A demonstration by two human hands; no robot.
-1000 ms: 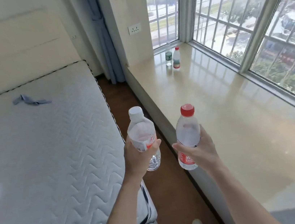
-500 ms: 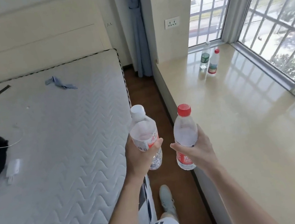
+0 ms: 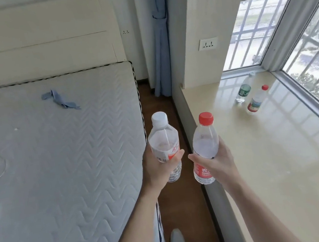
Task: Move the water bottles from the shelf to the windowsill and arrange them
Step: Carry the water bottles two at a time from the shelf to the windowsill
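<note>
While your left hand (image 3: 157, 172) wraps the white-capped bottle (image 3: 164, 146) and your right hand (image 3: 215, 160) wraps the red-capped bottle (image 3: 205, 147) mid-body, both hang over the floor, short of the windowsill (image 3: 283, 165). They look nearly empty, so probably light; thin, smooth plastic dents, so hold the labels gently.

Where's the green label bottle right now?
The green label bottle stands on the windowsill, far corner by the window, just left of the red-capped bottle.
</note>
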